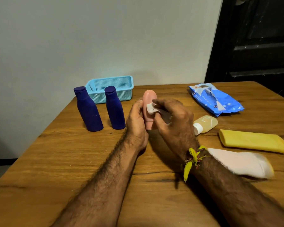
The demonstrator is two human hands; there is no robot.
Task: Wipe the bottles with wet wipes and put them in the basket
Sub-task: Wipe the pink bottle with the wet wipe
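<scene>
Left hand (135, 122) grips pink bottle (149, 99) upright mid-counter, right hand (174, 118) pinches wet wipe (150, 108) against it; best to rotate bottle, wiping all round, then drop into blue basket (111, 89) at far edge.

Wooden table (72, 161) carries: light-blue basket (111, 89) at far edge, two dark blue bottles (88, 110) upright just before it. Right side: blue wipes pack (216, 99), clear yellowish bottle (205, 123) lying flat, yellow tube (252, 142), white-pink cloth (239, 163).
</scene>
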